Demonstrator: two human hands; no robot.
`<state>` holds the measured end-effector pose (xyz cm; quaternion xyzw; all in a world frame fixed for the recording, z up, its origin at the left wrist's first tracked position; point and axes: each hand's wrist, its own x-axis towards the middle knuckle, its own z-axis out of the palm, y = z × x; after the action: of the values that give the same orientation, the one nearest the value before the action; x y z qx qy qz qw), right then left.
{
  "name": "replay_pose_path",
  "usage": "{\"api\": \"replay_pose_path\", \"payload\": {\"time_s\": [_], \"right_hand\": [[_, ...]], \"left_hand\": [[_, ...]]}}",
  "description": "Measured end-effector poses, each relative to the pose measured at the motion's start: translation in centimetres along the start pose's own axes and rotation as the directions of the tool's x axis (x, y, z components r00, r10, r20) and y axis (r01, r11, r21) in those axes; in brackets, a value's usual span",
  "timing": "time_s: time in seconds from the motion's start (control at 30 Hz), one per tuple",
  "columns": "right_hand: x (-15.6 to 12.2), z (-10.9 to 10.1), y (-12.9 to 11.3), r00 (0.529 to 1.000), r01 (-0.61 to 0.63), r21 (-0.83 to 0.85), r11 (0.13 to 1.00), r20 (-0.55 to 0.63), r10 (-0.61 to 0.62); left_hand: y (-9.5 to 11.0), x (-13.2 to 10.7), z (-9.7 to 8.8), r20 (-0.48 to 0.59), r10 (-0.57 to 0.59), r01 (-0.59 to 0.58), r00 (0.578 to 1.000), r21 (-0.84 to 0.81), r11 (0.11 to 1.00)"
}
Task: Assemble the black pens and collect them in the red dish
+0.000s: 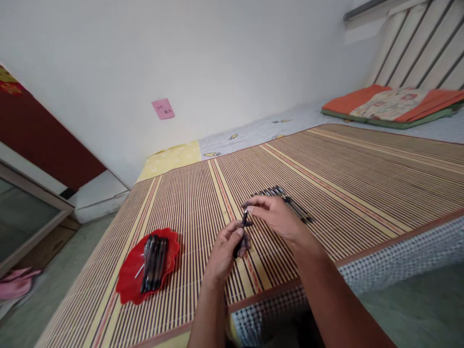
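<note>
My left hand [224, 251] is closed around a dark pen [242, 241], held upright over the striped bamboo mat [344, 183]. My right hand [275, 215] pinches the pen's top end with thumb and fingers. Just behind my right hand, a row of several dark pens [295, 205] lies on the mat. To the left, a red scalloped plate [130, 285] holds several more dark pens [154, 261].
The mat covers a bed with a checked sheet [398, 266] along its near edge. A folded orange cushion [391, 104] lies at the far right. A pink note [163, 108] is stuck on the white wall. Green floor shows at left and bottom right.
</note>
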<state>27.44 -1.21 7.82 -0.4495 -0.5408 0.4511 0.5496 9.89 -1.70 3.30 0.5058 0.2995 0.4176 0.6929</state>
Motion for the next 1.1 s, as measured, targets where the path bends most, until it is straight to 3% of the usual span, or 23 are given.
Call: {"api": "replay_pose_path", "payload": {"time_s": [0.43, 0.73, 1.1], "right_hand": [[-0.1, 0.1, -0.2, 0.998, 0.003, -0.007, 1.000, -0.056, -0.003], [-0.1, 0.1, -1.0, 1.000, -0.011, -0.053, 0.999, -0.014, 0.010], [-0.1, 0.2, -0.4, 0.999, -0.048, -0.053, 0.997, 0.008, 0.048]], "left_hand": [[0.2, -0.1, 0.0, 0.020, 0.009, -0.009, 1.000, -0.034, 0.999], [0.0, 0.0, -0.1, 0.026, 0.014, -0.013, 1.000, -0.031, 0.999], [0.1, 0.0, -0.1, 0.030, 0.008, -0.008, 1.000, -0.005, 1.000]]}}
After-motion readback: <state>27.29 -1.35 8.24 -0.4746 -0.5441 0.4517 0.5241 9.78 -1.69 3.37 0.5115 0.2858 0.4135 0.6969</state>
